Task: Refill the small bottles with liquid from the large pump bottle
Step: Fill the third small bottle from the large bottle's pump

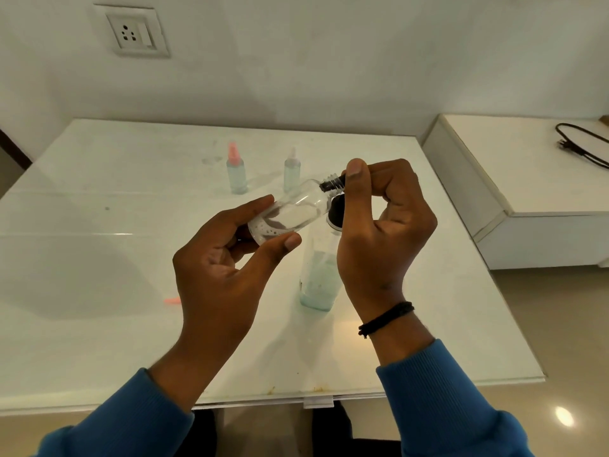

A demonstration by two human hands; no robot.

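My left hand (227,258) grips a small clear bottle (290,212) by its base, tilted with the neck up and to the right. A little foamy liquid lies at its bottom. My right hand (382,222) pinches the bottle's threaded neck (333,183), which looks dark inside; what sits under the fingertips is hidden. Directly below stands the large pump bottle (318,285), holding pale blue liquid low down, its black pump head (336,216) half hidden behind my right hand.
Two small filled bottles stand at the back of the white table (99,225), one with a pink top (236,173) and one with a clear top (292,171). A loose pink cap (173,300) lies at the left. A white cabinet (514,179) with a black cable stands to the right.
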